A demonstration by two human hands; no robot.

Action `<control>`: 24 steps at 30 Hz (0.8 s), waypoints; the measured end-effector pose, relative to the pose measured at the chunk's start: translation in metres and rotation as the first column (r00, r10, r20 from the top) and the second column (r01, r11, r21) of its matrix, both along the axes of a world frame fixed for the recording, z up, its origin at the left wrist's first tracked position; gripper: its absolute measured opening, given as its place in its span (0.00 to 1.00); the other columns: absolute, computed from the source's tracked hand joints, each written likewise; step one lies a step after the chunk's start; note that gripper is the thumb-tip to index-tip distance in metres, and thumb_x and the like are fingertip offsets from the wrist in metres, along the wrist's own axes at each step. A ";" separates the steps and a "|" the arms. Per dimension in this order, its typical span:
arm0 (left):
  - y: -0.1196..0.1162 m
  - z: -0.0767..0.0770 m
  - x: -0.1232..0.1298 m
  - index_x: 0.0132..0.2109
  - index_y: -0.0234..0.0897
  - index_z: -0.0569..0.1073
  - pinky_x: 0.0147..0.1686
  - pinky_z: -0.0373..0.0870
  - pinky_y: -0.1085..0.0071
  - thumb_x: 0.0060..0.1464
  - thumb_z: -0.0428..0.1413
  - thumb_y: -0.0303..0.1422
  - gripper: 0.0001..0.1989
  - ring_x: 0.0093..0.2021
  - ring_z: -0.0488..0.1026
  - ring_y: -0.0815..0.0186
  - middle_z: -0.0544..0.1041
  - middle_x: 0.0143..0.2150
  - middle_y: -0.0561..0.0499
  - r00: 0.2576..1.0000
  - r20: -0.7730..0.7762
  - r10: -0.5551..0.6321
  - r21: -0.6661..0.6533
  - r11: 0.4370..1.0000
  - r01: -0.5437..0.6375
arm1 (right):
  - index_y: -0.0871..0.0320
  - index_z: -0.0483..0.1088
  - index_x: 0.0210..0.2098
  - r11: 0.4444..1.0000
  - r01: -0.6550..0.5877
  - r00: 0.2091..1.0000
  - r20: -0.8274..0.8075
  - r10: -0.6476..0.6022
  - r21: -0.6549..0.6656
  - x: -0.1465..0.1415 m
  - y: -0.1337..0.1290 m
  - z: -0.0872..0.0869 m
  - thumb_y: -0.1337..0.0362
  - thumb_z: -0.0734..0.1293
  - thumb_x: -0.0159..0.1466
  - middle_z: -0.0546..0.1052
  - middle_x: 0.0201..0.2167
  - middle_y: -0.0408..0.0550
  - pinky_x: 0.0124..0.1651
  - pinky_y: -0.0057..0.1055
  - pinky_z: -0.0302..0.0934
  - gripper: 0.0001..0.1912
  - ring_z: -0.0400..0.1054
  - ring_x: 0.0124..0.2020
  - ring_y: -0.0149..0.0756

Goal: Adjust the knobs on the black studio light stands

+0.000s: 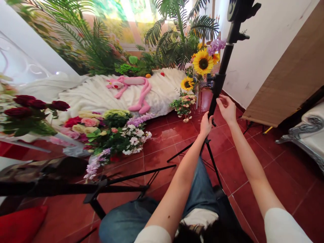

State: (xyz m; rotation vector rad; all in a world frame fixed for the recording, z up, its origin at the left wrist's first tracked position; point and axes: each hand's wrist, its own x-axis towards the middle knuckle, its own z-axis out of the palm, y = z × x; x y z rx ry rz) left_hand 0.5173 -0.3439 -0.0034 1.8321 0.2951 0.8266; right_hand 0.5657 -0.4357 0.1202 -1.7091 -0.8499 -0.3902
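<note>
Pink plush toy (135,81) sprawled on white draped cloth (86,96), reaching toward front edge. Orange fruit (148,76), small red item (162,74) near back edge. Sunflowers (203,63) beside right end. Mixed bouquet (111,130) before front edge, dark red roses (18,112) further left. Palm plant (181,25) behind.

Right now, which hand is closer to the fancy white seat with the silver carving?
Right. The right hand is beside the black stand's pole, on the side toward the white seat but well short of it. The left hand grips the pole, farther from the seat.
</note>
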 end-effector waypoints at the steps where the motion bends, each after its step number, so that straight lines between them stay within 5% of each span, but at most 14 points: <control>1: 0.001 -0.002 0.001 0.61 0.37 0.66 0.58 0.68 0.60 0.67 0.47 0.42 0.21 0.55 0.73 0.58 0.75 0.54 0.39 1.000 0.010 -0.012 0.002 1.000 0.012 | 0.57 0.74 0.47 0.999 0.011 1.000 -0.020 -0.011 -0.032 -0.006 -0.009 -0.010 0.40 0.64 0.64 0.81 0.42 0.52 0.46 0.36 0.71 0.27 0.76 0.44 0.40; 7: 0.006 -0.010 0.004 0.61 0.37 0.66 0.58 0.68 0.58 0.67 0.45 0.45 0.23 0.56 0.73 0.59 0.75 0.55 0.39 0.997 0.064 -0.044 0.026 0.999 0.042 | 0.55 0.70 0.40 0.907 0.041 0.981 -0.157 -0.118 -0.420 -0.034 -0.055 -0.085 0.44 0.69 0.61 0.81 0.34 0.47 0.37 0.34 0.69 0.21 0.75 0.32 0.38; 9: 0.007 -0.011 0.004 0.61 0.36 0.66 0.58 0.69 0.58 0.67 0.45 0.45 0.23 0.56 0.73 0.58 0.75 0.55 0.38 0.997 0.060 -0.055 0.024 0.998 0.054 | 0.54 0.70 0.40 0.896 0.021 0.974 -0.194 -0.118 -0.444 -0.036 -0.058 -0.103 0.45 0.67 0.63 0.80 0.32 0.46 0.37 0.33 0.68 0.19 0.75 0.31 0.37; 13: 0.008 -0.010 0.004 0.60 0.36 0.66 0.59 0.68 0.59 0.67 0.45 0.46 0.24 0.57 0.72 0.58 0.74 0.56 0.38 0.997 0.050 -0.059 0.037 0.998 0.057 | 0.54 0.68 0.29 0.971 -0.049 0.942 -0.335 -0.033 -0.234 -0.037 -0.039 -0.118 0.42 0.61 0.65 0.77 0.25 0.46 0.32 0.31 0.65 0.22 0.72 0.27 0.36; 16: 0.008 -0.008 0.003 0.60 0.37 0.66 0.59 0.68 0.59 0.67 0.45 0.45 0.23 0.57 0.72 0.59 0.74 0.56 0.39 0.997 0.043 -0.058 0.047 0.997 0.056 | 0.54 0.65 0.24 0.997 -0.066 0.783 -0.617 0.073 0.034 -0.040 -0.016 -0.121 0.40 0.58 0.64 0.71 0.17 0.44 0.22 0.29 0.58 0.26 0.63 0.17 0.31; 19: 0.009 -0.005 0.002 0.60 0.37 0.66 0.59 0.67 0.60 0.67 0.45 0.45 0.22 0.57 0.72 0.59 0.74 0.56 0.39 0.998 0.025 -0.059 0.048 0.997 0.058 | 0.54 0.62 0.21 0.965 -0.013 0.593 -0.775 0.218 0.262 -0.042 -0.002 -0.126 0.43 0.56 0.65 0.68 0.14 0.41 0.17 0.26 0.52 0.25 0.57 0.13 0.27; 24: 0.008 -0.001 -0.003 0.60 0.37 0.66 0.59 0.67 0.60 0.67 0.46 0.45 0.22 0.56 0.73 0.60 0.75 0.55 0.40 0.996 0.002 -0.090 0.031 0.995 0.090 | 0.54 0.58 0.18 0.908 -0.066 0.513 -0.767 0.387 0.414 -0.039 0.000 -0.133 0.47 0.59 0.65 0.66 0.10 0.40 0.16 0.23 0.50 0.24 0.56 0.11 0.25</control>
